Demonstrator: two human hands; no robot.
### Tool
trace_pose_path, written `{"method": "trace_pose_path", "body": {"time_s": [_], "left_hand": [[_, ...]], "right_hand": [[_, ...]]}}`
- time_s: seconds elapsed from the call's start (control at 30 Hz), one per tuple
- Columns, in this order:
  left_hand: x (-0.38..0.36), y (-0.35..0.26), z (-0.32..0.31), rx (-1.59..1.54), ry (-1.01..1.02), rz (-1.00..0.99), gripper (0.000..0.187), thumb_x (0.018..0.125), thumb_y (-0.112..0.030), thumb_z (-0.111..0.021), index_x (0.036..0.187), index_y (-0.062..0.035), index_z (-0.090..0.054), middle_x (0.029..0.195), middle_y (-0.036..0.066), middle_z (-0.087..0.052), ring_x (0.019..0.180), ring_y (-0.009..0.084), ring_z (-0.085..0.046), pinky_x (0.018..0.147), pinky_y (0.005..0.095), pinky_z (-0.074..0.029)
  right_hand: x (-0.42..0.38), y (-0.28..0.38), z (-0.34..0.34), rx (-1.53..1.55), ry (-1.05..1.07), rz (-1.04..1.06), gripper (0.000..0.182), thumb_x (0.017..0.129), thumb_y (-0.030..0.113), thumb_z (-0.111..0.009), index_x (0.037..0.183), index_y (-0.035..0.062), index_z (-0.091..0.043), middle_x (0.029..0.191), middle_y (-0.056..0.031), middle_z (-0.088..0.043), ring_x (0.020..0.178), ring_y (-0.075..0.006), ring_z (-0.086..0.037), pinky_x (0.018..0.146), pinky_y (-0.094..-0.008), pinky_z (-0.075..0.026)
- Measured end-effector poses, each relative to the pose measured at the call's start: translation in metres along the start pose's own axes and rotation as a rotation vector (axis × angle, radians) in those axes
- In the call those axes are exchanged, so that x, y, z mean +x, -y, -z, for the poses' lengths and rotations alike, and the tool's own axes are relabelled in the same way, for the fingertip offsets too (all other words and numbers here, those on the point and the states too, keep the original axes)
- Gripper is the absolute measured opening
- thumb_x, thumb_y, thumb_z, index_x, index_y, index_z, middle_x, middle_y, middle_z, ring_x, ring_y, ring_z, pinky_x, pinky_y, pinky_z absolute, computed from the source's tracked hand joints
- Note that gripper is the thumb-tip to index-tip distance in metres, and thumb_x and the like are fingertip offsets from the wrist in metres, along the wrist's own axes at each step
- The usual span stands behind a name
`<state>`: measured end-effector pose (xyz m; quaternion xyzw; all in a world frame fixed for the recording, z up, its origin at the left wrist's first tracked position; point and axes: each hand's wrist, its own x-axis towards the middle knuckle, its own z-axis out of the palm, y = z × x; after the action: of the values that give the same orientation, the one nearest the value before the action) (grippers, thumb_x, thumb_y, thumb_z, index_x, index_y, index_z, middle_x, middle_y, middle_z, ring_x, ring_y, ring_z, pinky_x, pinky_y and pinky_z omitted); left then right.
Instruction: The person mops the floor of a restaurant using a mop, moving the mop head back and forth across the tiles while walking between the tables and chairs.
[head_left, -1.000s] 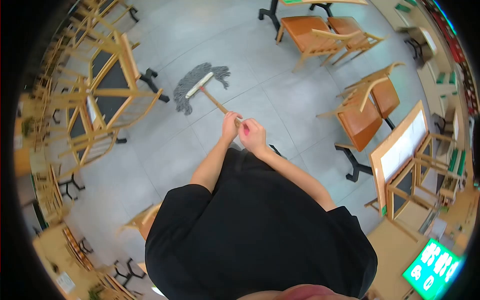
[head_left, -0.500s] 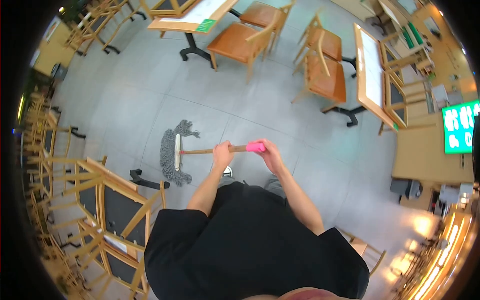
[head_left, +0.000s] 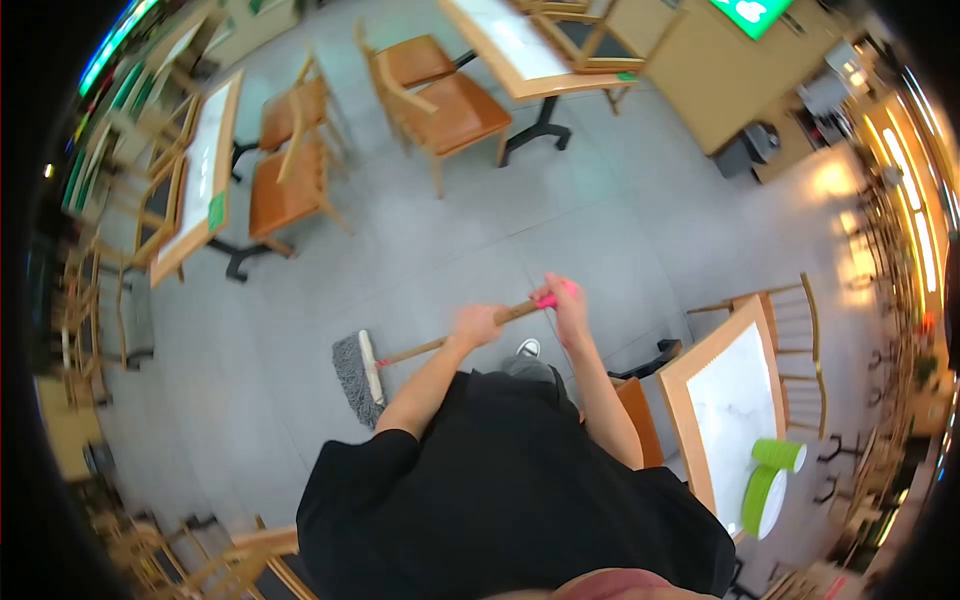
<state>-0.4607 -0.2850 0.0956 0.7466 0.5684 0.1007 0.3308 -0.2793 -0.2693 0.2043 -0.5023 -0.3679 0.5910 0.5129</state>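
Observation:
A mop with a grey string head and a white crossbar lies with its head on the grey tiled floor, left of my feet. Its wooden handle slants up to the right, toward my body. My left hand is wrapped round the middle of the handle. Up at the pink grip on the handle's end, my right hand is closed. One of my shoes, dark with a white toe, shows just below the handle.
To my right stands a table with two green-sided round containers on it. Ahead are orange-seated chairs by a table, and another table at the upper left. A dark bin stands at the upper right.
I have turned to the right, so the room has swung leftward in view. The mop's strings now trail to the left of the crossbar, and the handle slants more. Both hands keep their hold.

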Motion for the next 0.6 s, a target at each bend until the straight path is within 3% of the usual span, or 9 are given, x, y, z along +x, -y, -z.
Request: {"method": "trace_pose_path", "body": {"time_s": [0.13, 0.23, 0.3, 0.5, 0.6], "left_hand": [[0.078, -0.117, -0.037, 0.136, 0.264, -0.420, 0.018, 0.074, -0.025, -0.057, 0.091, -0.0227, -0.064, 0.076, 0.011, -0.064, 0.073, 0.0332, -0.062, 0.063, 0.0456, -0.050], [0.113, -0.193, -0.082, 0.167, 0.442, -0.651, 0.019, 0.074, -0.022, -0.058, 0.091, -0.0222, -0.065, 0.079, 0.010, -0.065, 0.075, 0.0331, -0.062, 0.064, 0.0447, -0.049], [0.119, -0.228, -0.120, 0.029, 0.533, -0.721, 0.021, 0.073, -0.017, -0.059, 0.093, -0.0196, -0.065, 0.080, 0.010, -0.065, 0.076, 0.0331, -0.062, 0.065, 0.0436, -0.049], [0.150, -0.276, -0.201, -0.110, 0.483, -0.950, 0.021, 0.073, -0.009, -0.060, 0.093, -0.0129, -0.065, 0.082, 0.010, -0.066, 0.079, 0.0307, -0.062, 0.069, 0.0414, -0.049], [0.179, -0.268, -0.215, -0.139, 0.540, -1.048, 0.017, 0.076, -0.010, -0.061, 0.092, -0.0117, -0.065, 0.084, 0.010, -0.066, 0.082, 0.0302, -0.061, 0.073, 0.0408, -0.047]], "right_hand": [[-0.042, 0.063, 0.113, 0.039, -0.353, 0.085, 0.029, 0.090, 0.021, -0.054, 0.069, 0.0004, -0.055, 0.066, -0.0103, -0.059, 0.067, -0.0212, -0.060, 0.071, -0.0347, -0.048], [-0.088, 0.071, 0.186, 0.098, -0.591, 0.203, 0.027, 0.090, 0.015, -0.054, 0.068, -0.0015, -0.055, 0.069, -0.0120, -0.061, 0.069, -0.0212, -0.062, 0.069, -0.0337, -0.048], [-0.124, 0.066, 0.214, 0.108, -0.740, 0.259, 0.028, 0.090, 0.013, -0.053, 0.067, -0.0021, -0.053, 0.069, -0.0129, -0.061, 0.071, -0.0219, -0.062, 0.071, -0.0341, -0.049], [-0.155, 0.052, 0.232, 0.104, -1.139, 0.309, 0.025, 0.091, 0.007, -0.050, 0.070, -0.0055, -0.054, 0.076, -0.0148, -0.063, 0.083, -0.0246, -0.063, 0.078, -0.0363, -0.049], [-0.143, 0.047, 0.210, -0.111, -1.100, 0.260, 0.020, 0.087, 0.005, -0.052, 0.070, -0.0024, -0.056, 0.079, -0.0123, -0.064, 0.088, -0.0242, -0.062, 0.079, -0.0367, -0.048]]}}
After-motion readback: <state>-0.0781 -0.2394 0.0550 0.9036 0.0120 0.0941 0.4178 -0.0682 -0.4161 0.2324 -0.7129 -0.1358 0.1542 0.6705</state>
